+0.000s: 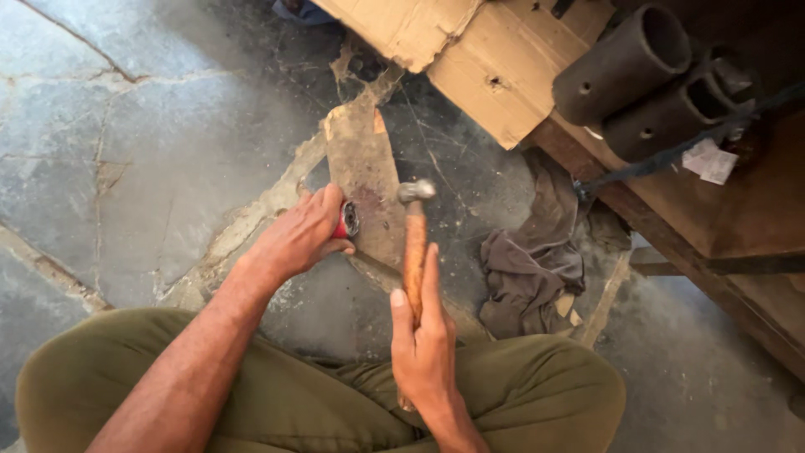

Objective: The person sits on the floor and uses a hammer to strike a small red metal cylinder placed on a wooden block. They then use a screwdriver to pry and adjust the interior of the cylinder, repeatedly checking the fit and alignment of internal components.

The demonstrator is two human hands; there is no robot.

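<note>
A small red and grey part (346, 221), mostly hidden, is gripped by the left hand (298, 236) against a worn board (366, 172) on the floor. A wooden-handled hammer (414, 243) is clasped in the right hand (425, 346), its handle end hidden. A dark rag (532, 260) lies nearby.

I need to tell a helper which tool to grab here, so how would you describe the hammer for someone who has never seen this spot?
Start at the cracked grey stone floor in front of the seated person's green trousers. Just ahead of the knees, the right hand grips the hammer pointing away from the body, beside a flat stone slab. It is the only thing there with a pale wooden handle and a small rounded metal head, unlike the red-banded part in the left hand.
</note>
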